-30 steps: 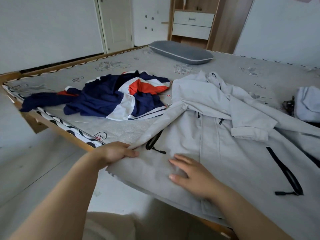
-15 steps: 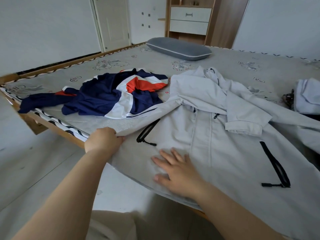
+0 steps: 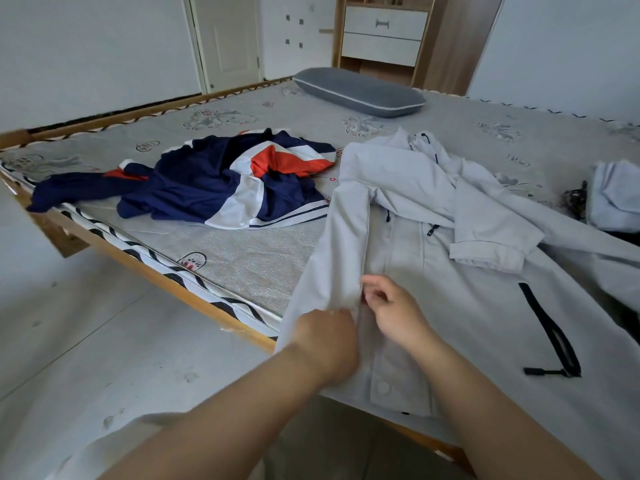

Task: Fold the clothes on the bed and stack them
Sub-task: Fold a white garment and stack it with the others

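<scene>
- Nearest the camera, both forearms reach in from the bottom edge toward the near edge of the bed (image 3: 221, 258).
- The left hand (image 3: 327, 341) grips the left panel of the light grey jacket (image 3: 467, 306), with the fabric bunched up under its curled fingers; that panel is folded in over the middle of the jacket.
- The right hand (image 3: 394, 310) sits just beside it, touching the same fold. Its fingers are curled and look like they're pinching the folded edge, though the exact contact is hard to make out.
- The jacket lies spread out front-up on the near right part of the bed, hem hanging a bit over the near edge. A dark pocket zipper (image 3: 550, 334) shows on its right side, and one sleeve is folded across the chest.
- Further back on the left, a crumpled navy, white and orange garment (image 3: 225, 188) lies on the mattress, one sleeve trailing over the left edge.
- At the right edge there's a pale bundled garment (image 3: 616, 195).
- At the far side, a grey pillow (image 3: 360, 92) lies on the bed, with a wooden drawer unit (image 3: 384, 36) and a white door (image 3: 228, 39) behind it.
</scene>
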